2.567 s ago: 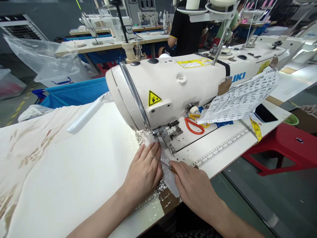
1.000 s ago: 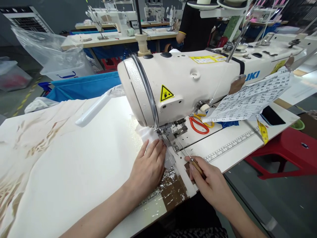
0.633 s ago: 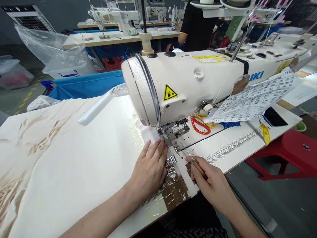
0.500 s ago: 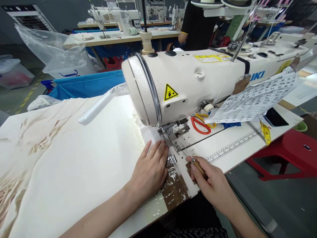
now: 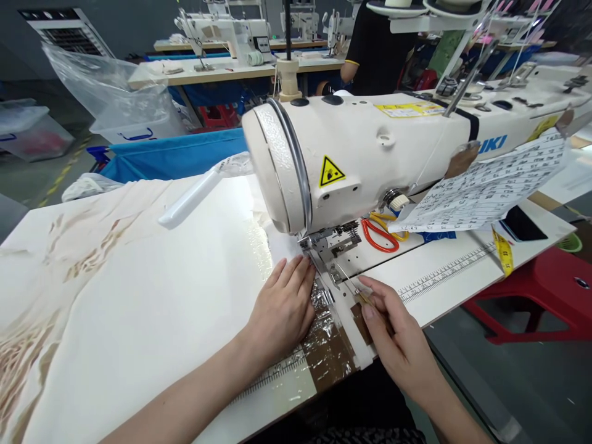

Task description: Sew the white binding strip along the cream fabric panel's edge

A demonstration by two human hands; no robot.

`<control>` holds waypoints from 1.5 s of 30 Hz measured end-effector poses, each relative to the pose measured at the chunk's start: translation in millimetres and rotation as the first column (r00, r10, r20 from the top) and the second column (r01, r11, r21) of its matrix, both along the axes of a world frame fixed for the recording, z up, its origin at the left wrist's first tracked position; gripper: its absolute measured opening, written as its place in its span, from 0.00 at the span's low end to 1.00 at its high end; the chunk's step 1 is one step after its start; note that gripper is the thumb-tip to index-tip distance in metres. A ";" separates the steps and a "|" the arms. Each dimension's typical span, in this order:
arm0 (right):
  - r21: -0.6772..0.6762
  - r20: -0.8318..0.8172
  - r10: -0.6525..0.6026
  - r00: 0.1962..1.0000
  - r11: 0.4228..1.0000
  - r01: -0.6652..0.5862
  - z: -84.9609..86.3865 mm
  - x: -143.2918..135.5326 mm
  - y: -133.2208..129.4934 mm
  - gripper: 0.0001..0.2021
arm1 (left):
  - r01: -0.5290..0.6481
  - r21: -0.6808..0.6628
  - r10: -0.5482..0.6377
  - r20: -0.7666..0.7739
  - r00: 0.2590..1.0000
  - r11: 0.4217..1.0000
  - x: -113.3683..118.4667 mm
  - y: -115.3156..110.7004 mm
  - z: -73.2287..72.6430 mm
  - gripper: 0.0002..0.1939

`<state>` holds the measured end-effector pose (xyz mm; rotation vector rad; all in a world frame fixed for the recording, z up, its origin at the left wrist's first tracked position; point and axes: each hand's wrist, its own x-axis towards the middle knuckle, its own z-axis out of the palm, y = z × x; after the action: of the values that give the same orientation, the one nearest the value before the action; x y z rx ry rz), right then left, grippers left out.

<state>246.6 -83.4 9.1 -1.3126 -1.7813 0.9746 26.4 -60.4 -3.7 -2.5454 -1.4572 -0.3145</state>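
My left hand point(image 5: 283, 303) lies flat, palm down, on pale fabric just in front of the needle area of a white sewing machine point(image 5: 370, 160). Its fingers are stretched toward the presser foot point(image 5: 311, 242). My right hand point(image 5: 393, 327) is closed round the wooden handle of a thin metal awl point(image 5: 366, 300), whose tip points at the machine's metal plate. A white strip point(image 5: 349, 327) runs between the hands toward the table's front edge. White cloth point(image 5: 152, 296) covers the table on the left.
Red-handled scissors point(image 5: 380, 237) lie behind the plate. A written paper sheet point(image 5: 490, 179) hangs at the machine's right, beside a phone point(image 5: 525, 223) and a yellow tape measure point(image 5: 503, 251). A red stool point(image 5: 546, 283) stands right. A person in black point(image 5: 382, 49) is behind.
The whole view has shifted slightly, moving the scene right. My right hand has turned a little around the awl, its index finger lifting. My left hand stays at about the same place on the fabric.
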 end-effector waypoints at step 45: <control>0.404 0.211 0.224 0.951 0.867 -0.294 -3.3 -17.8 16.8 0.14 | -0.168 -0.050 0.174 0.392 0.903 0.985 -40.8 51.1 14.6 0.18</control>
<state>228.7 -66.6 5.8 -0.9023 -2.1852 0.5665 -14.3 -9.3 10.9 -2.4365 -1.8101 -0.8331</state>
